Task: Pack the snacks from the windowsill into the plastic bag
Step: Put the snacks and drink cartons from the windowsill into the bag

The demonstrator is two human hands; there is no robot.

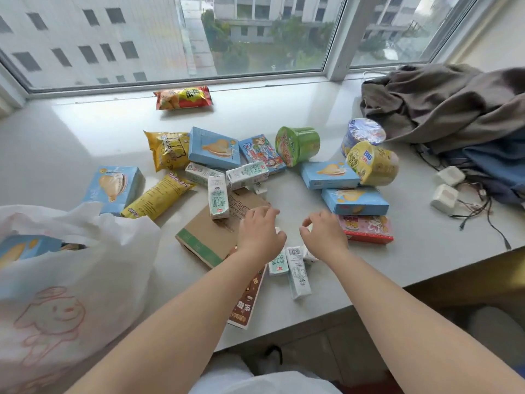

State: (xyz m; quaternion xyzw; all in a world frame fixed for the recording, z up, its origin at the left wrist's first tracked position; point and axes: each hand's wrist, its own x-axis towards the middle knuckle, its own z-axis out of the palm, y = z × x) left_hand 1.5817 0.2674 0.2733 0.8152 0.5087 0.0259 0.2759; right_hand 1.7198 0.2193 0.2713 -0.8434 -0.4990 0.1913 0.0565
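— What's the room like from your feed?

— I see a wide window [181, 38] with pale frames, a thick post [339, 38] splitting it from a second pane [403, 27] at right. Daylight comes in; grey buildings [85, 35] and trees [287, 32] lie outside, below.

— And under it?

— A pale sill [284, 109] serving as worktop. On its right end I see a heap of clothes [443, 106], two white chargers [444, 197] and dark cables [483, 206]. Below the edge, tiled floor [326, 345].

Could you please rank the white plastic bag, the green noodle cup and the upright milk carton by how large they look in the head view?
1. White plastic bag, largest, though nearest the camera.
2. Green noodle cup.
3. Upright milk carton; close to the cup, so unsure.
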